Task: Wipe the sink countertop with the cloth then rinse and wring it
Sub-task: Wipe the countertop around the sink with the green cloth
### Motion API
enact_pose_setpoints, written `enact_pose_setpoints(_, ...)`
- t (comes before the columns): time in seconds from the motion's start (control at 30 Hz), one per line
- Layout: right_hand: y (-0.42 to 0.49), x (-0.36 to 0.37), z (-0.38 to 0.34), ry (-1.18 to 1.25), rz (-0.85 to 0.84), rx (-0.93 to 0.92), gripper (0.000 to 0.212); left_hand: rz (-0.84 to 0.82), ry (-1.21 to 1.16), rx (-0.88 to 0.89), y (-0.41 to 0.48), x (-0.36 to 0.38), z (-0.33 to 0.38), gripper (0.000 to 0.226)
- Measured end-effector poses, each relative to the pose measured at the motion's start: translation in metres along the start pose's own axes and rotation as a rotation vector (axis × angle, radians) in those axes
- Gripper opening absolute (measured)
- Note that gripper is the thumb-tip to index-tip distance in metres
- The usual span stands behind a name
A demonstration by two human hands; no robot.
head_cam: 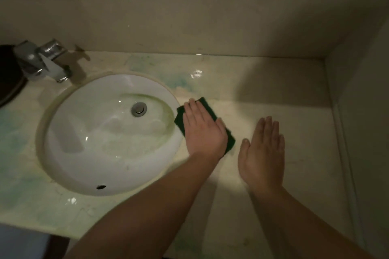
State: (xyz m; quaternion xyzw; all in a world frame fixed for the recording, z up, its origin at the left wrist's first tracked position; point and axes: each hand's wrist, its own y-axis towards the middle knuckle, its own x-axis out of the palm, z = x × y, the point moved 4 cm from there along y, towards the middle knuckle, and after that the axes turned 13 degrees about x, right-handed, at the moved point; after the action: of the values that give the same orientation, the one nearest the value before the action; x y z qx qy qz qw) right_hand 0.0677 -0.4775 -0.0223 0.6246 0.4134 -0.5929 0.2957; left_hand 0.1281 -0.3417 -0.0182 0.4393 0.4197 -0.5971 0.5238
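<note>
Green, the cloth [230, 139] lies on the pale stone worktop [284, 90] just right of the sink basin [84, 124], one corner reaching over the basin's rim. In the head view, the left hand [202, 130] presses it down with straight fingers, so that grip is open, with nothing curled round the fabric. The right hand [263, 151] is flat and open too, near the cloth but apart from it (whether it rests on the stone or hovers, I cannot tell). Since only a palm pins the cloth, a hard stroke on the glossy, wet-looking surface could bunch it or send it skidding into the basin. Greenish stains [179, 78] behind the rim might smear wider rather than lift. The tap [46, 61] stands well apart at the far left, so rinsing means a dripping carry across the basin.
</note>
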Motion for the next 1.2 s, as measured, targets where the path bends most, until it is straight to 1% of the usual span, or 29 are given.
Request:
enact_pose_setpoints(0.1, 0.006, 0.001, -0.001, -0.013, 0.019, 0.007, 0.067, -0.025, 0.026, 0.135, 0.044, 0.005, 0.028, 0.072)
enact_pose_setpoints(0.2, 0.006, 0.003, 0.001, -0.032, 0.017, 0.001, 0.066, -0.049, 0.016, 0.296, 0.047, 0.005, 0.037, 0.07)
enact_pose_setpoints(0.3, 0.005, 0.004, 0.0, -0.035, 0.008, 0.003, 0.066, -0.126, 0.014, 0.537, 0.013, 0.004, 0.018, 0.068)
enact_pose_setpoints(0.37, 0.005, 0.003, 0.0, -0.045, 0.013, 0.029, 0.067, -0.162, 0.027, 0.625, 0.0, 0.002, 0.0, 0.068)
enact_pose_setpoints(0.4, 0.006, 0.002, -0.002, -0.049, 0.014, 0.043, 0.068, -0.15, 0.038, 0.634, 0.0, 0.001, -0.007, 0.068)
enact_pose_setpoints(0.47, 0.01, 0.0, -0.013, -0.035, 0.007, 0.053, 0.071, -0.102, 0.02, 0.546, 0.012, -0.003, -0.019, 0.068)
enact_pose_setpoints(0.53, 0.018, -0.003, -0.036, 0.033, -0.003, 0.021, 0.072, -0.05, 0.026, 0.39, 0.034, -0.008, -0.031, 0.067)
enact_pose_setpoints(0.6, 0.034, -0.006, -0.067, 0.121, 0.019, -0.01, 0.072, -0.013, 0.031, 0.231, 0.058, -0.013, -0.047, 0.068)
enact_pose_setpoints(0.67, 0.057, -0.007, -0.099, 0.155, 0.063, -0.001, 0.07, 0.002, 0.014, 0.107, 0.085, -0.019, -0.062, 0.07)
enact_pose_setpoints(0.77, 0.081, -0.003, -0.135, 0.152, 0.045, 0.043, 0.07, 0.021, -0.008, -0.015, 0.12, -0.026, -0.087, 0.069)
enact_pose_setpoints(0.83, 0.087, 0.002, -0.146, 0.127, 0.031, 0.066, 0.072, 0.038, -0.007, -0.096, 0.139, -0.033, -0.112, 0.069)
enact_pose_setpoints(0.97, 0.088, 0.006, -0.149, 0.077, 0.093, 0.063, 0.071, 0.056, 0.073, -0.319, 0.164, -0.052, -0.184, 0.069)
enact_pose_setpoints(1.1, 0.088, 0.007, -0.153, 0.07, 0.107, 0.076, 0.069, 0.08, 0.114, -0.376, 0.187, -0.072, -0.236, 0.069)
enact_pose_setpoints(1.2, 0.09, 0.009, -0.152, 0.084, 0.108, 0.092, 0.069, 0.108, 0.069, -0.414, 0.194, -0.074, -0.24, 0.069)
